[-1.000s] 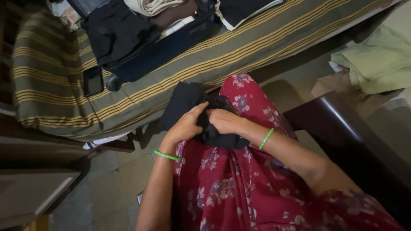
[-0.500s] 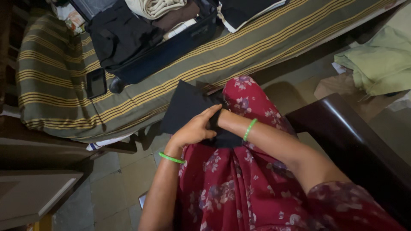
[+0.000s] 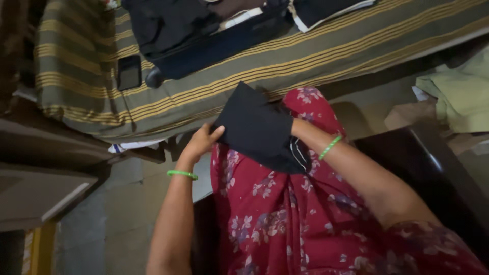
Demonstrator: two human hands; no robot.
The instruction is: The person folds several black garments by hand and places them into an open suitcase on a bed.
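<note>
Two hands spread a black cloth [image 3: 257,127] over the lap: left hand [image 3: 202,141] pinches its 9 o'clock edge, right hand [image 3: 297,127] lies hidden beneath, grip unclear, keeping it flat.

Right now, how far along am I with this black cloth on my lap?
Done: clothes already lie in the open suitcase on the bed. In hand: your left hand grips the black cloth, while your right hand is hidden under it. Left: it's not in the suitcase yet.
</note>
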